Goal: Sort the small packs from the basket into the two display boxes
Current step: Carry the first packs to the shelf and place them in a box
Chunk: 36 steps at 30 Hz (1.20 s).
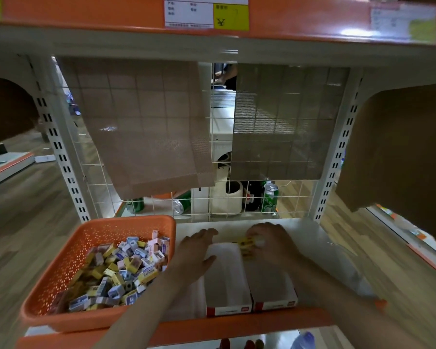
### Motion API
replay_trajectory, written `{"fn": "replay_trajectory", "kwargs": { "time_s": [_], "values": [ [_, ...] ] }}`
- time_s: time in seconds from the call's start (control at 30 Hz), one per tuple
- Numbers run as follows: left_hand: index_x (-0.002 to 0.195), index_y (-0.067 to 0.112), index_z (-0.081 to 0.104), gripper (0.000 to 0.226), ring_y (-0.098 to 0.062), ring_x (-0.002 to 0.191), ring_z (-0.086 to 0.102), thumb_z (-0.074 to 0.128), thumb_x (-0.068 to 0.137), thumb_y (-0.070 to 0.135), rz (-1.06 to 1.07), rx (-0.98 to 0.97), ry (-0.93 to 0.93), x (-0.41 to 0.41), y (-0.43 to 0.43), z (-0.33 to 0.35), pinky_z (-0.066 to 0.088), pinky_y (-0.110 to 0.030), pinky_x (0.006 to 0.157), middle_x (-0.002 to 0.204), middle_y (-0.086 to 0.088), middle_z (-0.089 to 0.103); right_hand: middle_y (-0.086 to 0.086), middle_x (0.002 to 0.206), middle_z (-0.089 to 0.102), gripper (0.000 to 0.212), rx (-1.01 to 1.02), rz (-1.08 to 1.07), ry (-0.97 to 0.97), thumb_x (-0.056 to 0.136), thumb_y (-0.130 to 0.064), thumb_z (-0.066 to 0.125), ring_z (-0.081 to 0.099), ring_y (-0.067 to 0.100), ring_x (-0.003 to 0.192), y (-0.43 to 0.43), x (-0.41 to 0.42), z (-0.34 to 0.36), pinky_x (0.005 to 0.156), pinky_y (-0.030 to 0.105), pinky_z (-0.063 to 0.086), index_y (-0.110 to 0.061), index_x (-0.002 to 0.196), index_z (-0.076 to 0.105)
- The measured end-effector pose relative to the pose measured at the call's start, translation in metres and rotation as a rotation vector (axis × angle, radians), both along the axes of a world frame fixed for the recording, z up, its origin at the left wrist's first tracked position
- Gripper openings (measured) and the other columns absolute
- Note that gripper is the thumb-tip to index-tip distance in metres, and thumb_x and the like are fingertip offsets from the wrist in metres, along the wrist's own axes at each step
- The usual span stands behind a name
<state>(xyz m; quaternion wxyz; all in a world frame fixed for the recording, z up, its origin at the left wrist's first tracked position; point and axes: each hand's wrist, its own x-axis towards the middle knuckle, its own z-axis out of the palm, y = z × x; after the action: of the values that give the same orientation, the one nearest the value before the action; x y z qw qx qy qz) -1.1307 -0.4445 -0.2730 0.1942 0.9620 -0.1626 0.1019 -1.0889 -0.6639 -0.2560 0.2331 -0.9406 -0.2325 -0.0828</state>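
The right hand has its fingers curled round a few yellow packs, pinching them over the far end of the right display box. Just left of those fingers, the left hand lies flat and relaxed, holding nothing, its thumb touching the far rim of the left display box. Both boxes sit side by side on the shelf. Left of the left hand's fingers, the orange basket holds a heap of small packs.
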Motion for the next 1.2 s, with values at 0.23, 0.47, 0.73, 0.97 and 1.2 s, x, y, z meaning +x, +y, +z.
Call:
{"fn": "replay_trajectory", "kwargs": {
  "time_s": [0.23,0.47,0.73,0.97,1.2],
  "values": [
    [0.129,0.027,0.044,0.037,-0.009,0.111,0.051,0.05,0.092,0.029,0.033,0.108,0.007,0.003,0.011,-0.01,0.037,-0.02,0.095,0.123,0.008,0.051,-0.004,0.115,0.062,0.028,-0.359,-0.139,0.01,0.085,-0.027,0.062,0.054,0.016,0.11,-0.038,0.027,-0.018,0.091,0.027,0.035,-0.025,0.113,0.063],
    [0.13,0.028,0.045,0.036,-0.011,0.116,0.048,0.046,0.094,0.032,0.043,0.2,0.055,0.008,0.01,-0.019,0.033,-0.024,0.098,0.126,0.007,0.049,-0.002,0.122,0.057,0.028,-0.569,-0.146,-0.026,0.09,-0.021,0.05,0.047,0.021,0.118,-0.026,0.044,-0.053,0.1,0.032,0.03,-0.023,0.116,0.061],
    [0.132,0.03,0.042,0.037,-0.01,0.117,0.048,0.043,0.095,0.033,0.042,0.232,0.036,0.008,0.01,-0.018,0.03,-0.021,0.099,0.128,0.009,0.047,0.004,0.106,0.065,0.024,-0.537,-0.174,-0.052,0.086,-0.016,0.058,0.055,0.026,0.109,-0.024,0.043,-0.068,0.093,0.037,0.037,-0.02,0.107,0.068],
    [0.124,0.025,0.051,0.034,-0.017,0.111,0.054,0.048,0.091,0.032,0.031,0.192,0.042,0.007,0.006,-0.021,0.033,-0.026,0.092,0.12,0.004,0.053,-0.003,0.122,0.059,0.035,-0.521,-0.182,-0.042,0.094,-0.015,0.043,0.045,0.02,0.119,-0.021,0.042,-0.071,0.098,0.032,0.027,-0.028,0.122,0.058],
    [0.131,0.026,0.042,0.036,-0.016,0.117,0.047,0.043,0.095,0.032,0.056,0.258,0.062,0.001,0.003,-0.012,0.029,-0.024,0.098,0.129,0.005,0.045,-0.01,0.112,0.063,0.025,-0.391,-0.186,-0.082,0.089,-0.019,0.05,0.05,0.016,0.113,-0.018,0.032,-0.058,0.092,0.03,0.027,-0.03,0.106,0.065]
  ]
}}
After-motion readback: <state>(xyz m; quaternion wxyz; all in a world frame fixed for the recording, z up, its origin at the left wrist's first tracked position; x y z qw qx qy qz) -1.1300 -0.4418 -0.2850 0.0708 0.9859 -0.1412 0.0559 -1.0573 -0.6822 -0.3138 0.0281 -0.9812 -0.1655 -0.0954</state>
